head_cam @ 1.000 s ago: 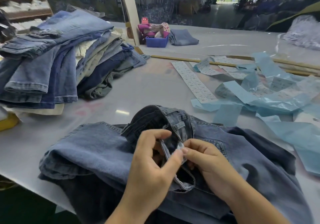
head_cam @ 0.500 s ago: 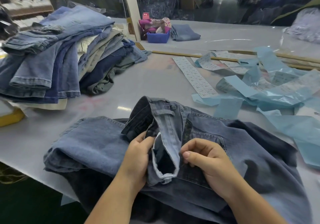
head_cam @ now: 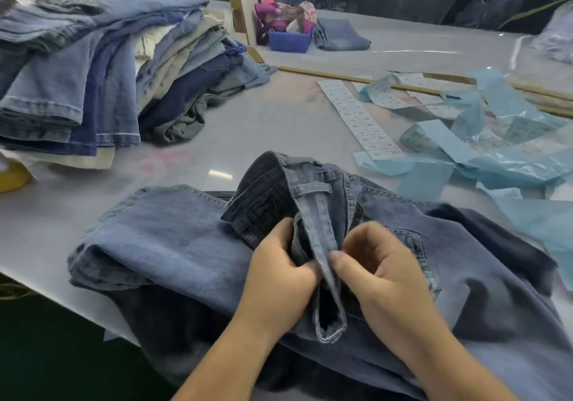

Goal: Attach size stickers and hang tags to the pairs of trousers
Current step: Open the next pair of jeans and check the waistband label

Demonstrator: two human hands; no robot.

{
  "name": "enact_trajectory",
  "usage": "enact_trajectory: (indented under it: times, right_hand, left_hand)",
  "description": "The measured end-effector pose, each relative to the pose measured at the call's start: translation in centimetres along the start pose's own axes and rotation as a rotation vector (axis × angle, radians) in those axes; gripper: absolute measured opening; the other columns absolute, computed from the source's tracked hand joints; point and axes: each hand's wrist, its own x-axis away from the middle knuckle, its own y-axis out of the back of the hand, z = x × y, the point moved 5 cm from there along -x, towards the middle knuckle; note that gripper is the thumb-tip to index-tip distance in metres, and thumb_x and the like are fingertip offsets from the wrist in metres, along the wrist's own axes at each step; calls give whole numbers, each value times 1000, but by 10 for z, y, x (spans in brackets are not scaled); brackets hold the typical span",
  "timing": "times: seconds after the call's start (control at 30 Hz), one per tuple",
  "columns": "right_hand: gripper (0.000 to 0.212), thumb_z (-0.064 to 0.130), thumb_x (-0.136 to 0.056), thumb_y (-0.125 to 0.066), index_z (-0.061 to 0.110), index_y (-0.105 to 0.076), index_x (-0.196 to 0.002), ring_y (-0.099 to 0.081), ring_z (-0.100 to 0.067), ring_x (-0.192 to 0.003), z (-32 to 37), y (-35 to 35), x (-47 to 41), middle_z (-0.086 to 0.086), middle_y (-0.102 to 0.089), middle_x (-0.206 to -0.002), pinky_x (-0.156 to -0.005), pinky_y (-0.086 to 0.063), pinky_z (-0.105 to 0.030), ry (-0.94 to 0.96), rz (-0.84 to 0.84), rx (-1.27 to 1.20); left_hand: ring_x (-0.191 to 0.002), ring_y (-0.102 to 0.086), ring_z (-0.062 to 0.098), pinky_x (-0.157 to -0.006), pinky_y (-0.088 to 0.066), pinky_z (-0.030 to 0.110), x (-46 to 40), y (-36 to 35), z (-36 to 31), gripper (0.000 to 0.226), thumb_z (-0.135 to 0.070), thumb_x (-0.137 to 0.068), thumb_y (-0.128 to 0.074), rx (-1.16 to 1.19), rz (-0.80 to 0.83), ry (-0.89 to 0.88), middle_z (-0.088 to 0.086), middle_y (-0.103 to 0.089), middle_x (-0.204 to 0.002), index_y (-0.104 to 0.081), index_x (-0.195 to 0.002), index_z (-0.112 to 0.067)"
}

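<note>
Now the left hand (head_cam: pixel 279 272) and the right hand (head_cam: pixel 376 272) are both pinching the waistband (head_cam: pixel 322 236) of the jeans (head_cam: pixel 173 239) lying on the desk (head_cam: pixel 242 134). Denim looks soft, floppy and a bit heavy, so holding the thick band is probably working best.

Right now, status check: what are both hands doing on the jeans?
Left hand and right hand both gripping the jeans' waistband. Jeans flat on table. Sticker strip lies untouched beyond. Nothing in the way.
</note>
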Motion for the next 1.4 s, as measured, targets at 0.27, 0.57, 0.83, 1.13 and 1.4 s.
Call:
enact_trajectory:
  times: [0.27,0.57,0.83,1.13,1.4]
  right_hand:
    - [24,33,-80,-68,36,-59,-102,-61,-13,-78,14,-4,9,12,-56,-96,-61,-47,-16,263,-5,185]
    - [32,3,-73,-45,24,-69,-77,-54,-3,-86,-6,-1,5,14,-49,-99,-66,-43,-18,190,-99,363]
    - [23,47,-79,-53,30,-69,-77,-58,-8,-94,-9,-2,1,14,-54,-99,-83,-45,-36,-50,257,67]
    - [11,26,-78,-63,21,-70,-71,-57,-12,-90,-16,-1,-1,6,-53,-94,-81,-43,-22,-107,282,-148]
    - [14,20,-80,-62,20,-75,-82,-60,-7,-83,-13,6,3,9,-63,-88,-75,-47,-15,-90,274,-374]
  left_hand:
    - [-89,-73,21,-79,-60,42,-1,0,5,25,-10,-78,-69,119,42,26,3,-75,-92,-68,-98,-25]
    - [-101,-70,34,-86,-58,42,-5,2,15,26,-15,-82,-69,395,95,161,18,-73,-104,-69,-108,-12]
    - [-99,-70,37,-79,-57,40,-5,4,15,26,-14,-83,-68,479,113,175,21,-72,-106,-69,-109,-11]
    - [-99,-70,35,-77,-57,36,-6,3,14,25,-11,-83,-68,477,99,142,21,-72,-106,-69,-108,-9]
    - [-95,-71,35,-73,-58,36,-7,11,12,20,-13,-82,-68,469,38,169,21,-72,-103,-70,-102,-10]
